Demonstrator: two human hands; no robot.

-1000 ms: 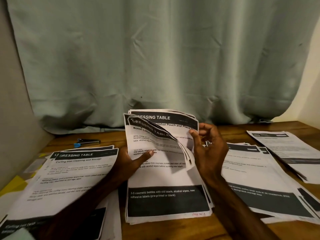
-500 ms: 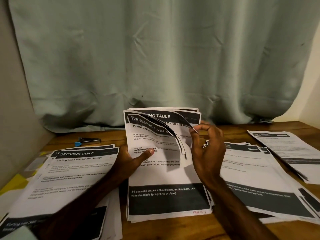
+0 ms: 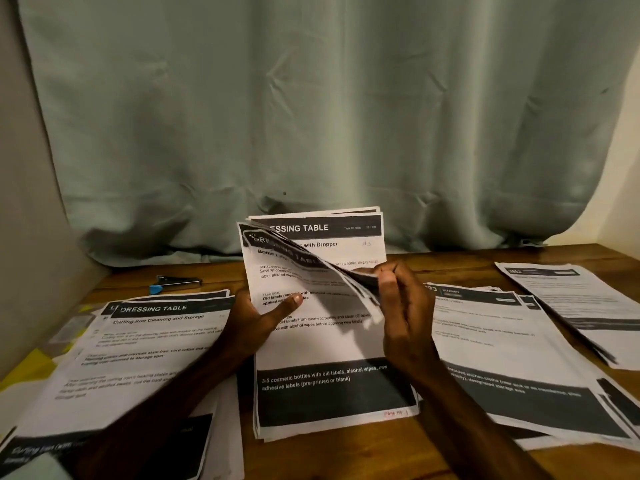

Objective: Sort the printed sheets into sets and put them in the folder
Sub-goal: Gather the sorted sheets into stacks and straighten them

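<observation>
The right hand (image 3: 398,306) pinches the curled-back top-right corners of several Dressing Table sheets (image 3: 329,344), the stack lying lengthwise away from the person just to its left, opposite long edge gripped by the left hand (image 3: 263,320), thumb on top.

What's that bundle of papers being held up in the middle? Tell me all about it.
It is a stack of sheets, white paper with black header and footer bands; pages read DRESSING TABLE. It leans upright on the wooden table, lower edge seemingly resting there. The left hand grips its left side, thumb across the front page. The right hand pinches the front sheets' upper right corners and bends them forward, baring a page behind.
</observation>
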